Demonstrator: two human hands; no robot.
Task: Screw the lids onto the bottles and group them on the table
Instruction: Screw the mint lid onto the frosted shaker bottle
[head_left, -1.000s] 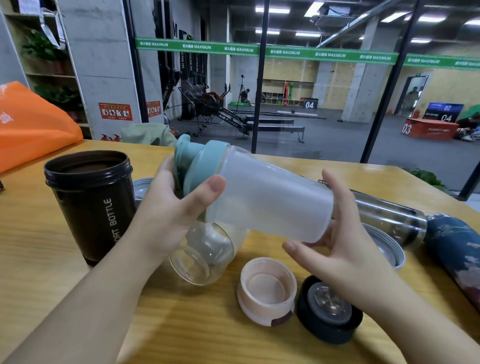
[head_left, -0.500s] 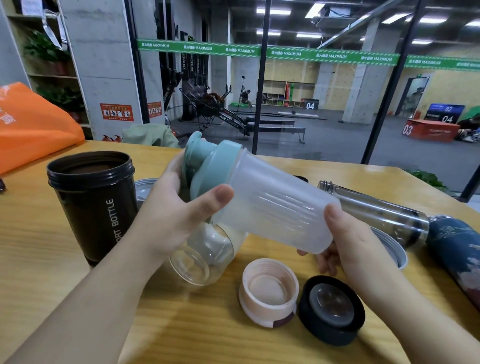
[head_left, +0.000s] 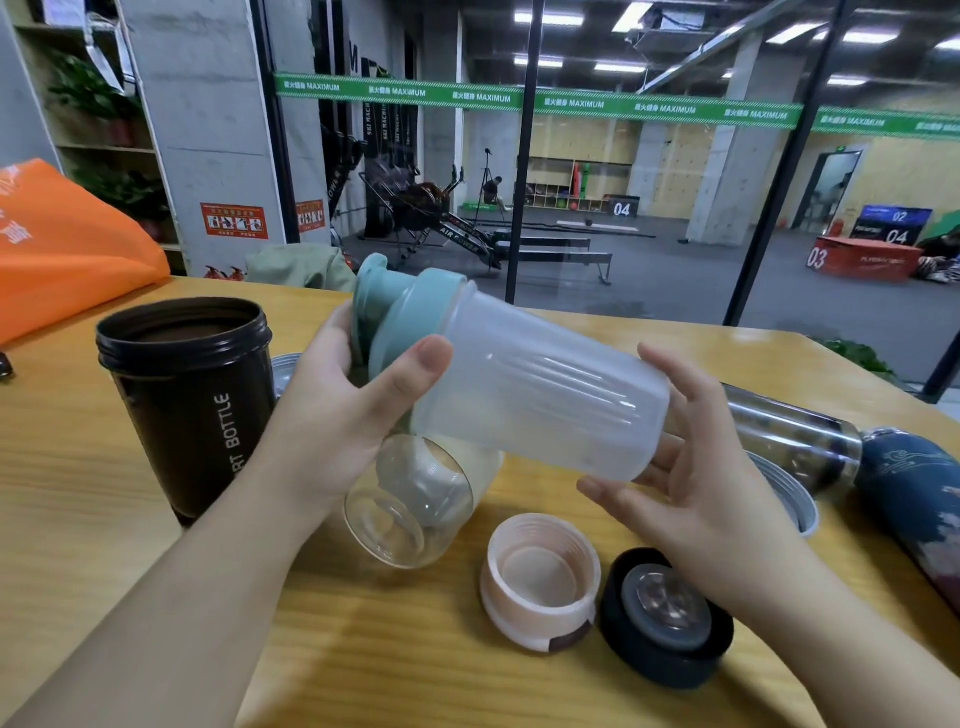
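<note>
Head view: frosted bottle (head_left: 540, 400) hides right hand (head_left: 696, 478) fingertips.

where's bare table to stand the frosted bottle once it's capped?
Bare wood left of the black sport bottle, and the near edge of the table below the pink lid. Crowded: centre-right, around the clear jar, black lid, steel bottle.

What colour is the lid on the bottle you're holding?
Light teal lid on the frosted bottle; head view.
</note>
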